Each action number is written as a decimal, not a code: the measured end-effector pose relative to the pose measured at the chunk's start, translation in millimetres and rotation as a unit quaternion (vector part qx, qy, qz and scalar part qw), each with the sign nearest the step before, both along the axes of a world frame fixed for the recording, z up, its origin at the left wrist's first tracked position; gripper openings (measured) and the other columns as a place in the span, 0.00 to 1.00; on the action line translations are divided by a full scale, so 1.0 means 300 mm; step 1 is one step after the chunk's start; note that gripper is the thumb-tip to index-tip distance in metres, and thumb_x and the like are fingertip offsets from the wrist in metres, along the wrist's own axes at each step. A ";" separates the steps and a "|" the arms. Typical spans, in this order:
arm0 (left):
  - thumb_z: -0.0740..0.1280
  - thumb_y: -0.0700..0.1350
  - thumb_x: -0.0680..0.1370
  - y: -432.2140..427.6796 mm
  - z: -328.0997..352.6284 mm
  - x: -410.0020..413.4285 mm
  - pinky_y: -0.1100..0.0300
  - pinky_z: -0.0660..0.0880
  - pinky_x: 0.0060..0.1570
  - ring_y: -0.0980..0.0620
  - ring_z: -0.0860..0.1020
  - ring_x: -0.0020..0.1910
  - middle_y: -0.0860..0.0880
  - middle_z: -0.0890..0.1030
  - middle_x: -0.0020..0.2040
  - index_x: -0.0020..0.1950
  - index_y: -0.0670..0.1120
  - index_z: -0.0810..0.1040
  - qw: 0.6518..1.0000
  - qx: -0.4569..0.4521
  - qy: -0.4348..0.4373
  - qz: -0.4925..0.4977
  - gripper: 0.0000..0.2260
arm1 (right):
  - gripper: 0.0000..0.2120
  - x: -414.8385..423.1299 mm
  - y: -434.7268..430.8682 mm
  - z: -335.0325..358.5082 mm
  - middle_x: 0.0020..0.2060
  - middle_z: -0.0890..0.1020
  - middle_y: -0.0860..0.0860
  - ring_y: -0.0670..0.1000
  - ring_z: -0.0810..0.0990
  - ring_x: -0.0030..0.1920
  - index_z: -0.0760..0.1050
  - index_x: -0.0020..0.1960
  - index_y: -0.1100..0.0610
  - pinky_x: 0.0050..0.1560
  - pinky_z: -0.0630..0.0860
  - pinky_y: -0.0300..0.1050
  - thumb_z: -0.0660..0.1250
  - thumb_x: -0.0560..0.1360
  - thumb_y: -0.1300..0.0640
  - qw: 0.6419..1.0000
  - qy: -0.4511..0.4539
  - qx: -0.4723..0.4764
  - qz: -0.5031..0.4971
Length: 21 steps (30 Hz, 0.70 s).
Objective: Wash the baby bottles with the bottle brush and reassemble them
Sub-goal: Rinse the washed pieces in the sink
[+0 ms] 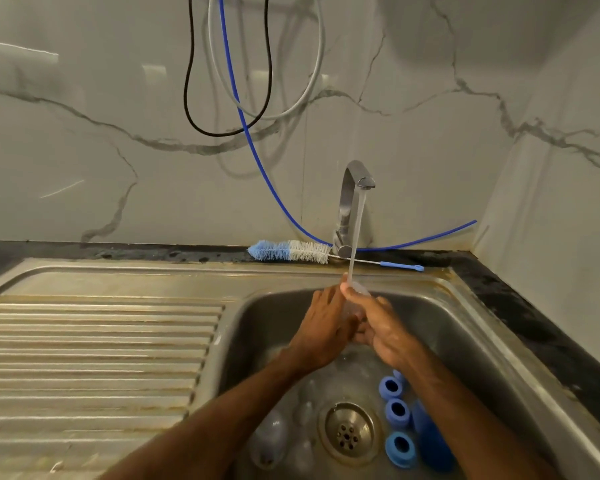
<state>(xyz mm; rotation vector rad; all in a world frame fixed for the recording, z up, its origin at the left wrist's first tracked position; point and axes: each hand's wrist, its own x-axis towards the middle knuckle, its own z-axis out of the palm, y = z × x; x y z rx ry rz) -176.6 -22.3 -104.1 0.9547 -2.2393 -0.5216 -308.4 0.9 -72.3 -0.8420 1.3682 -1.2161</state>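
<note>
Blue screw rings point(397, 412) and clear bottle parts point(269, 438) lie by the drain in the sink point(257, 327), probably waiting to be washed. The right hand point(383, 329) grips a clear part point(360, 289) under the tap point(352, 188) stream, seemingly to rinse it. The left hand point(321, 323) meets it, but I cannot tell how its fingers lie. The bottle brush point(291, 251) rests unused on the back surface. No writing is legible.

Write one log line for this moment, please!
step: rinse | left hand, right hand: at clear part under running tap | bottle brush: on ledge | blue rings: in sink

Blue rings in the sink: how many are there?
3, right of the drain: farthest ring, middle ring, nearest ring. Another may hide under the right arm.
</note>
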 end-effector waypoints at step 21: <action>0.62 0.44 0.85 -0.052 0.047 0.031 0.63 0.78 0.60 0.60 0.80 0.59 0.49 0.83 0.61 0.69 0.47 0.77 0.982 0.089 0.167 -0.009 0.13 | 0.23 -0.129 0.017 -0.017 0.51 0.87 0.54 0.55 0.86 0.52 0.79 0.62 0.55 0.56 0.83 0.54 0.79 0.69 0.56 0.984 0.119 0.008 0.131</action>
